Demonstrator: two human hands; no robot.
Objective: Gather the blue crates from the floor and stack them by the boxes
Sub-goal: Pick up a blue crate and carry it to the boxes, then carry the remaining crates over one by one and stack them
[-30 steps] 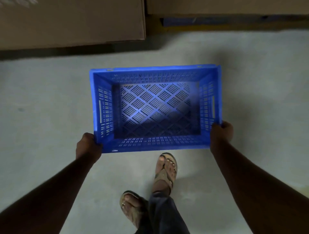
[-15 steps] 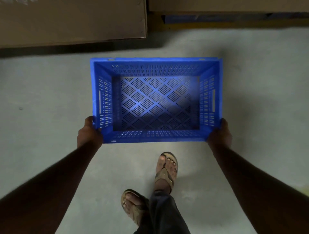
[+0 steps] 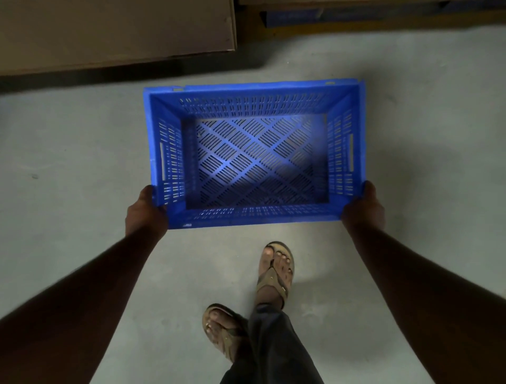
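Note:
A blue slotted plastic crate (image 3: 254, 90) hangs upright and empty in front of me, over the grey floor. My left hand (image 3: 145, 212) grips its near left corner, fingers wrapped under the rim. My right hand (image 3: 364, 208) grips the near right corner the same way. Large brown cardboard boxes (image 3: 117, 30) stand just beyond the crate at the top left. Something blue (image 3: 293, 17), perhaps another crate, shows in the dark gap at the top right.
The floor (image 3: 68, 164) is bare grey concrete. My two sandalled feet (image 3: 276, 270) are under the crate's near edge. More cardboard (image 3: 356, 2) lines the top right edge.
The crate has moved forward, away from my body and closer to the cardboard boxes. Both hands keep their hold on the near corners. My feet have hardly moved.

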